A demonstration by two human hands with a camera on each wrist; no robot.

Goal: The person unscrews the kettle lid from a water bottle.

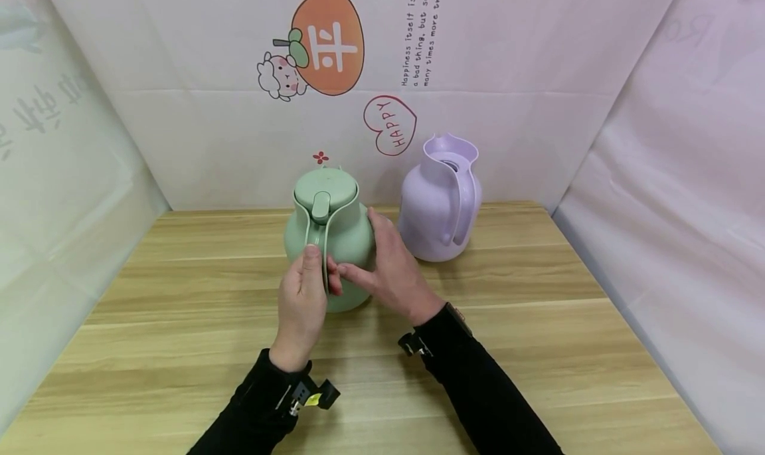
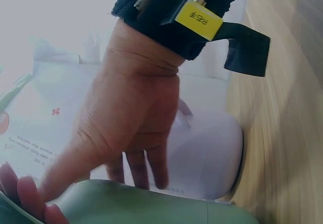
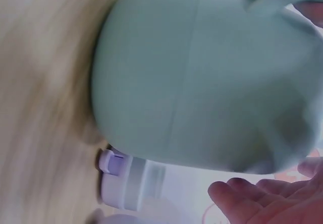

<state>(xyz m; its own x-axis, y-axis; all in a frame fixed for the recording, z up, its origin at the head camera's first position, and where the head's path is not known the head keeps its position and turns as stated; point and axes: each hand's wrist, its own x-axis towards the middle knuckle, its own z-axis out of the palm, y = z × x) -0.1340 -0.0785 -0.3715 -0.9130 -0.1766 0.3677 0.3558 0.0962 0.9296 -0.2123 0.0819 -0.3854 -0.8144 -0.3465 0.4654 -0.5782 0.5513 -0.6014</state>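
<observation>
A green thermos jug (image 1: 349,242) stands on the table with its lid (image 1: 325,188) on and its handle facing me. My left hand (image 1: 301,302) grips that handle, thumb on top; its fingertips (image 2: 31,196) show in the left wrist view. Spread along the jug's right side is my right hand (image 1: 397,269), its fingers (image 3: 252,196) fairly straight and its thumb pointing at the handle. Whether every right fingertip touches the jug I cannot tell. To the right stands a purple thermos jug (image 1: 427,209) with an uncovered mouth.
A purple lid-like piece (image 3: 118,181) lies on its side beyond the green jug in the right wrist view, hidden in the head view. The wooden table (image 1: 179,322) meets a white printed sheet (image 1: 508,109) at the back and similar sheets at both sides.
</observation>
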